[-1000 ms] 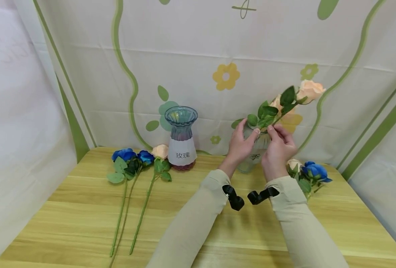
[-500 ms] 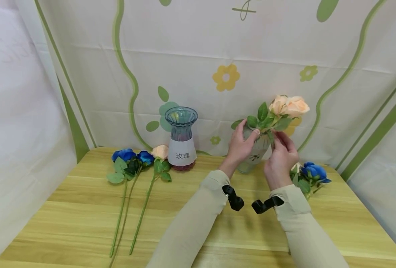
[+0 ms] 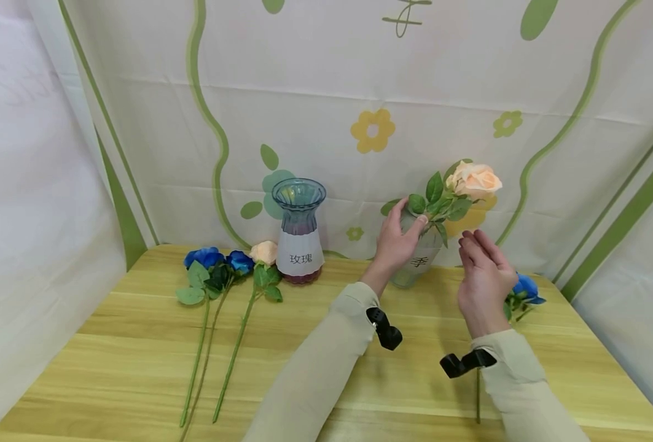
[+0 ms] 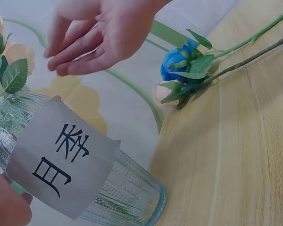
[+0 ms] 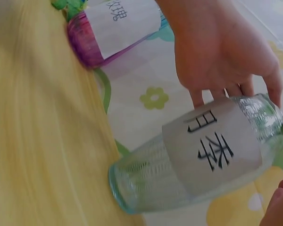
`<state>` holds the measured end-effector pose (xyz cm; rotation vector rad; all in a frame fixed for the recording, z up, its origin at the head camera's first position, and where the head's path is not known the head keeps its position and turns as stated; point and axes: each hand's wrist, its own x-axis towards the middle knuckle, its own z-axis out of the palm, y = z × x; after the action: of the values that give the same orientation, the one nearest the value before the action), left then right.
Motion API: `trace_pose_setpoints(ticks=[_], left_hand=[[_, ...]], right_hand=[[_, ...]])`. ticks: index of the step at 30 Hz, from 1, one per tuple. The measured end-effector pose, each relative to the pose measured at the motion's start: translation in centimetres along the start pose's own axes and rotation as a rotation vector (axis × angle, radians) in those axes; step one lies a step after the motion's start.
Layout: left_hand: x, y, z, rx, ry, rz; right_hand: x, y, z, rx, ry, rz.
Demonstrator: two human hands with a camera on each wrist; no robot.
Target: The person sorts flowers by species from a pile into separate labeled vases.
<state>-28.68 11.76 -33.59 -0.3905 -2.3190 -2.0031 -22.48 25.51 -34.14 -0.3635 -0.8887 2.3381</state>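
Observation:
My left hand [image 3: 398, 242] grips a clear ribbed glass vase [image 5: 146, 174] near its neck, thumb in front and fingers behind. A white paper label [image 4: 66, 157] with black characters wraps the vase, whose base is at the table. Peach roses [image 3: 475, 180] with green leaves [image 3: 437, 187] stand in its mouth and lean right; their blossoms overlap. To the right of the vase, apart from it, my right hand [image 3: 483, 282] holds nothing, its fingers loosely extended. In the right wrist view only part of the right hand [image 5: 279, 205] shows at the edge.
A blue-and-purple glass vase [image 3: 300, 227] with a white label stands left of centre. Two blue roses [image 3: 204, 256] and a peach rose [image 3: 263, 252] lie on the wooden table [image 3: 138, 344] at left. Another blue rose [image 4: 174, 63] and a pale rose [image 4: 164, 94] lie at right.
The right hand lowered a peach rose into the clear vase, let go of its stem and moved right and down, away. The left hand stayed on the vase.

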Motion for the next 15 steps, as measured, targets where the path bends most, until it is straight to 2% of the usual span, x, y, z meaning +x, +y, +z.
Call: trace_pose_setpoints(ticks=[5, 15], left_hand=[[0.0, 0.0, 0.2, 0.003, -0.005, -0.002], [-0.1, 0.0, 0.1, -0.001, 0.002, -0.008]], right_hand=[[0.1, -1.5, -1.5, 0.027, -0.017, 0.022], [-0.2, -3.7, -4.9, -0.024, -0.090, 0.047]])
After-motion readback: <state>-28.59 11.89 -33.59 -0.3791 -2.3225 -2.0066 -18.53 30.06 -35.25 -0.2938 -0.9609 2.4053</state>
